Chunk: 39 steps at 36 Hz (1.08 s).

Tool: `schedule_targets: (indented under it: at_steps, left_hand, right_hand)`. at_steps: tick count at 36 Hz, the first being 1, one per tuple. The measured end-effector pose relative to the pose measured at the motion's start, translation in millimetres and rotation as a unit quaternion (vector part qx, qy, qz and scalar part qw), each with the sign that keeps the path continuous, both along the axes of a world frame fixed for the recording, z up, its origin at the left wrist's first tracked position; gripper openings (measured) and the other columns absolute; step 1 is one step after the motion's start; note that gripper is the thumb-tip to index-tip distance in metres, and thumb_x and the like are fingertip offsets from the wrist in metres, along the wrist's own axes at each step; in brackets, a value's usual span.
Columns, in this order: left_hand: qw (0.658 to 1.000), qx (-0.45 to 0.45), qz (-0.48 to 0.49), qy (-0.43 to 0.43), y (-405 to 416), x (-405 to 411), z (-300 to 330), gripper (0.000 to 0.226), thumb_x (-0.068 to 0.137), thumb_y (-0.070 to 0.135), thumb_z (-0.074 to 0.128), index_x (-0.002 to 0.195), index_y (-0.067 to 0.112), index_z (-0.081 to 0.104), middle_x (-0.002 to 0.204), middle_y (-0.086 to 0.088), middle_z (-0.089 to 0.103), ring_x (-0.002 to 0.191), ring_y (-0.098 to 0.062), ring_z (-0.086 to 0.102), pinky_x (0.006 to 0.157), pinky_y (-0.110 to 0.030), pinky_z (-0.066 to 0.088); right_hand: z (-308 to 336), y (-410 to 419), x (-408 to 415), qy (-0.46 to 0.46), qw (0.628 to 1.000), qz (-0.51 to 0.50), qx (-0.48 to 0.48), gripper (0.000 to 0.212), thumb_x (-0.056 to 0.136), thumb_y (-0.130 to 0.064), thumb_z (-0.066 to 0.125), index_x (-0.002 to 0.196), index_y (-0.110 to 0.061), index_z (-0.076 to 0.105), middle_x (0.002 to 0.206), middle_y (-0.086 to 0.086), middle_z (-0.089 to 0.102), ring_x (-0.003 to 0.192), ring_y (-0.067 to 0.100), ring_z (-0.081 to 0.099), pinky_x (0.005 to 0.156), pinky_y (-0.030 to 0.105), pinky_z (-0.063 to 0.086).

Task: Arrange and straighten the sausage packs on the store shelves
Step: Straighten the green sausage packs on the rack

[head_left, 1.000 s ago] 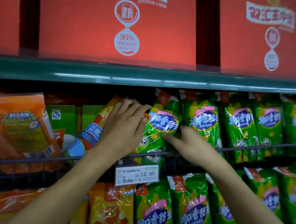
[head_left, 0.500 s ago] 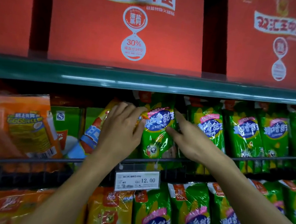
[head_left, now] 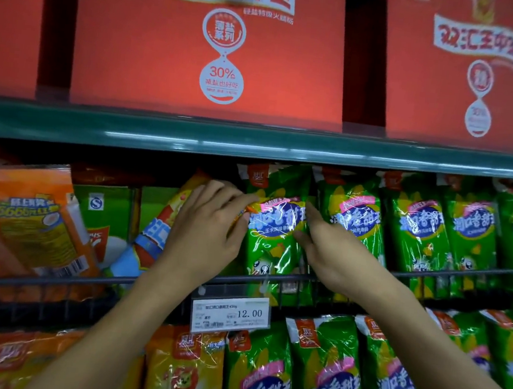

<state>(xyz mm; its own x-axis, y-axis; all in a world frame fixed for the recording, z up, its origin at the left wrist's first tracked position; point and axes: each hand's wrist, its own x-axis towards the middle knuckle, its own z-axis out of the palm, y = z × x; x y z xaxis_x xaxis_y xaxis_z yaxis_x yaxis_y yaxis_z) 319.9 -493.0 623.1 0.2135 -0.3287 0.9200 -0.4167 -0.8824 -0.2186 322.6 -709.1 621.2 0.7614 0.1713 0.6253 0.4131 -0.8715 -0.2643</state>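
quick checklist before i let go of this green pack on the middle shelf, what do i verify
1. Green pack upright behind the wire rail: ok, it stands about straight.
2. Left hand placement: ok, fingers on the pack's left edge.
3. Right hand placement: ok, fingers on its right edge.
4. Lined up with the neighbouring green pack: ok, side by side, labels facing out.
5. Yellow pack behind the left hand: not ok, it leans.
6. Orange pack at far left: not ok, tilted.
7. Pack's bottom seated on the shelf: cannot tell, hidden by the rail and price tag.
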Motion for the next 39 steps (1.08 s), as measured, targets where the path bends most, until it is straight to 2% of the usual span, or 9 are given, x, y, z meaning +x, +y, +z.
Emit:
schedule_targets:
  at_steps: [4, 9, 14, 16, 18, 19, 21, 27, 39]
  left_hand:
    - [1.000, -0.006, 0.008, 0.002, -0.3, -0.1, 0.5, 0.042, 0.098, 0.027, 0.044, 0.131, 0.012, 0.065, 0.111, -0.001, 0.065, 0.113, -0.023, 0.052, 0.095, -0.034, 0.037]
    - [1.000, -0.012, 0.011, 0.005, -0.2, -0.1, 0.6, 0.041, 0.098, 0.030, 0.043, 0.124, 0.013, 0.069, 0.108, 0.000, 0.064, 0.111, -0.022, 0.052, 0.094, -0.033, 0.037]
    - [1.000, -0.012, 0.012, 0.010, -0.4, -1.1, 0.5, 0.041, 0.097, 0.033, 0.043, 0.123, 0.015, 0.069, 0.108, 0.001, 0.063, 0.111, -0.020, 0.051, 0.094, -0.031, 0.036]
    - [1.000, -0.013, 0.012, 0.011, -0.7, -1.5, 0.4, 0.040, 0.097, 0.033, 0.043, 0.123, 0.015, 0.069, 0.108, 0.001, 0.063, 0.111, -0.020, 0.052, 0.094, -0.031, 0.036]
    - [1.000, -0.015, 0.011, 0.010, -1.1, -1.8, 0.4, 0.040, 0.097, 0.033, 0.044, 0.123, 0.015, 0.069, 0.108, 0.001, 0.063, 0.111, -0.020, 0.052, 0.094, -0.032, 0.037]
    - [1.000, -0.016, 0.009, 0.009, -1.3, -1.9, 0.4, 0.040, 0.097, 0.034, 0.044, 0.122, 0.015, 0.069, 0.108, 0.001, 0.064, 0.111, -0.020, 0.052, 0.094, -0.032, 0.038]
    - [1.000, -0.019, 0.004, 0.009, -1.8, -2.3, 0.5, 0.040, 0.098, 0.034, 0.044, 0.123, 0.015, 0.070, 0.109, 0.001, 0.063, 0.112, -0.019, 0.052, 0.093, -0.034, 0.041]
    - [0.999, -0.040, -0.033, 0.002, -3.2, -8.4, 0.6, 0.036, 0.099, 0.032, 0.048, 0.123, 0.018, 0.071, 0.132, -0.002, 0.055, 0.125, -0.019, 0.048, 0.097, -0.032, 0.044]
    - [0.993, -0.044, -0.103, -0.043, -4.7, -24.7, 1.9, 0.024, 0.096, 0.008, 0.059, 0.115, 0.007, 0.073, 0.119, -0.005, 0.065, 0.115, -0.019, 0.057, 0.102, -0.022, 0.041]
  right_hand:
    - [4.0, 2.5, -3.0, -0.024, 1.000, 0.016, 0.007, 0.054, 0.109, -0.033, 0.039, 0.155, -0.012, 0.020, 0.069, 0.001, 0.053, 0.072, 0.032, 0.060, 0.074, 0.046, 0.054]
    - [1.5, 7.0, -8.6, -0.020, 0.999, -0.024, -0.028, 0.056, 0.110, -0.033, 0.032, 0.158, -0.015, 0.009, 0.104, 0.020, 0.065, 0.104, 0.044, 0.060, 0.086, 0.047, 0.050]
    - [-5.4, 7.9, -9.2, -0.043, 0.997, -0.026, -0.054, 0.060, 0.110, -0.037, 0.030, 0.160, -0.018, 0.002, 0.075, 0.000, 0.048, 0.088, 0.037, 0.061, 0.071, 0.041, 0.045]
    - [-9.3, 6.8, -12.9, -0.048, 0.998, -0.017, -0.046, 0.063, 0.108, -0.043, 0.032, 0.160, -0.017, 0.007, 0.104, 0.006, 0.059, 0.102, 0.034, 0.063, 0.082, 0.045, 0.052]
    - [-15.9, 6.9, -16.9, -0.094, 0.995, -0.017, -0.026, 0.069, 0.105, -0.052, 0.034, 0.161, -0.018, 0.012, 0.154, 0.005, 0.040, 0.129, 0.027, 0.054, 0.096, 0.043, 0.052]
    - [-20.2, 7.4, -18.0, -0.144, 0.989, -0.011, -0.013, 0.069, 0.104, -0.055, 0.035, 0.160, -0.018, 0.016, 0.161, 0.001, 0.031, 0.138, 0.022, 0.046, 0.099, 0.039, 0.049]
    - [-27.3, 9.5, -16.7, -0.228, 0.973, 0.022, 0.000, 0.067, 0.103, -0.056, 0.035, 0.158, -0.019, 0.028, 0.160, -0.003, 0.034, 0.143, 0.015, 0.038, 0.104, 0.030, 0.043]
    - [-51.3, 16.3, 6.8, -0.232, 0.969, 0.083, -0.020, 0.063, 0.104, -0.062, 0.021, 0.157, -0.028, 0.033, 0.166, -0.012, 0.020, 0.154, 0.007, 0.015, 0.122, 0.031, 0.024]
    - [-54.9, 22.2, 8.4, -0.276, 0.955, 0.101, 0.030, 0.059, 0.104, -0.056, 0.031, 0.148, -0.021, 0.050, 0.158, -0.006, 0.040, 0.147, 0.013, 0.035, 0.118, 0.033, 0.033]
